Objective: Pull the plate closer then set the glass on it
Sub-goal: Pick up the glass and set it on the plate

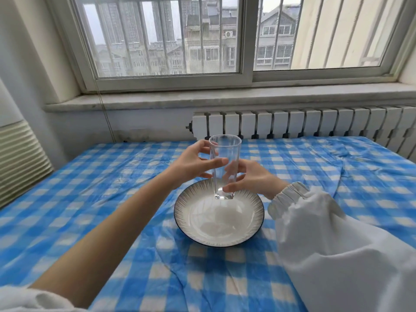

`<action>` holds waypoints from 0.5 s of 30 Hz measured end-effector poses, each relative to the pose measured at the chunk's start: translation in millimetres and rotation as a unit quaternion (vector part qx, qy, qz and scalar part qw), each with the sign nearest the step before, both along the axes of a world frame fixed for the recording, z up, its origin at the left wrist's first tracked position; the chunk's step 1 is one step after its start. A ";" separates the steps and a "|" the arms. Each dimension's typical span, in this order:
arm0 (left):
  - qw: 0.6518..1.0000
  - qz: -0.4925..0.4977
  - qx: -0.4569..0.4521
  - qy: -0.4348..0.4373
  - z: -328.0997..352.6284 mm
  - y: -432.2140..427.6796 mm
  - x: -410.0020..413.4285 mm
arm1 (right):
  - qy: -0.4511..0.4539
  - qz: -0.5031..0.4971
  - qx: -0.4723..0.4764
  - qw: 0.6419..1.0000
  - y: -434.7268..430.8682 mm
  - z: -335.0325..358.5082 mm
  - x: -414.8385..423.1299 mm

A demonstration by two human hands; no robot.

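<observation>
A tall clear empty glass [224,152] stands upright over the far part of a white plate [193,210] with a dark striped rim. Its base is at the plate's far inner slope; I cannot tell whether it touches. My left hand [193,164] wraps the glass from the left at mid height. My right hand [249,179] grips its lower part from the right. The plate lies on the blue-and-white checked cloth [112,199] in front of me.
The checked cloth covers the whole surface and is wrinkled at the right. A white radiator [315,122] and a windowsill [202,100] run along the far edge. A ribbed white appliance [20,158] stands at the left.
</observation>
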State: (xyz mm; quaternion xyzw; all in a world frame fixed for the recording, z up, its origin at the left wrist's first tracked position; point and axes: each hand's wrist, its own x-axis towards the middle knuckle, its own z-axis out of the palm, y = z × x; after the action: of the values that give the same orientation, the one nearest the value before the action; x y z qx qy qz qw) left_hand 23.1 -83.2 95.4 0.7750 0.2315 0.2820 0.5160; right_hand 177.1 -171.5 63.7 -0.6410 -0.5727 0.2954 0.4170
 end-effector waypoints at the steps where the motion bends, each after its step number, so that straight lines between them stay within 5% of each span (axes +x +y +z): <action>1: 1.000 0.000 -0.003 -0.002 -1.2 -1.5 -2.2 | -0.007 0.003 -0.003 1.000 -0.5 -1.0 -1.9; 15: 1.000 0.015 -0.005 0.002 -23.6 -12.3 -18.6 | -0.025 0.033 -0.035 0.999 -9.7 -11.2 -15.6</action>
State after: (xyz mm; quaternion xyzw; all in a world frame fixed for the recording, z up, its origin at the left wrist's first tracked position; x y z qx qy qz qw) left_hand 4.4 -95.5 71.8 0.7697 0.2454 0.2872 0.5147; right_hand 161.5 -181.3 52.5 -0.6435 -0.5930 0.3127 0.3694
